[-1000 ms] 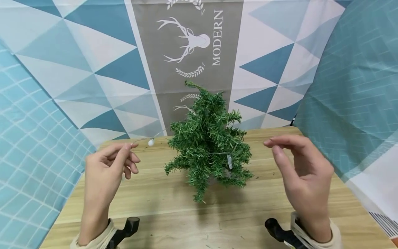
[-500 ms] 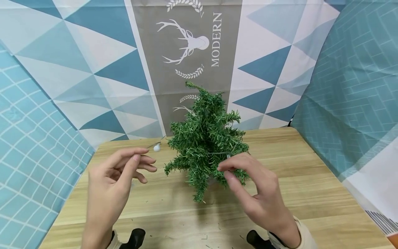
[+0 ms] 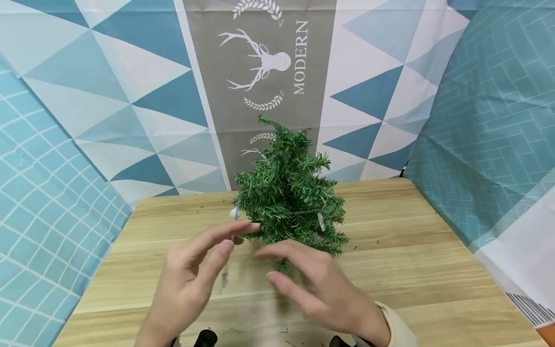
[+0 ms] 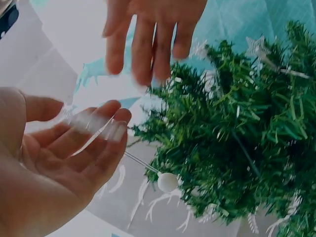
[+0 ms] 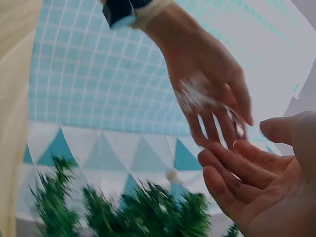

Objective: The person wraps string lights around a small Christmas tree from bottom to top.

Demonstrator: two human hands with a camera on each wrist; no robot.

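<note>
A small green artificial Christmas tree (image 3: 286,193) stands on the wooden table, wound with a thin wire string of ornaments. My left hand (image 3: 191,274) is at the tree's left front, thumb apart from its relaxed fingers. Beside its fingertips hangs a white ball (image 4: 168,182) on the wire, and a blurred clear ornament (image 3: 224,282) dangles below them. In the left wrist view that wire meets the fingers. My right hand (image 3: 321,289) hovers before the tree's base, fingers loosely bent and holding nothing. A clear star (image 4: 256,48) hangs on the tree, a snowflake (image 4: 199,49) near it.
The wooden tabletop (image 3: 416,270) carries tiny green needle scraps. Behind it hangs a patterned cloth (image 3: 160,86) with a deer print; blue tile-patterned cloths (image 3: 52,193) flank both sides. Black wrist camera mounts (image 3: 205,339) show below the hands.
My left hand has moved right towards the tree and its thumb has parted from the fingers. My right hand has come in from the far right. The white ball has shifted right, beside the branches.
</note>
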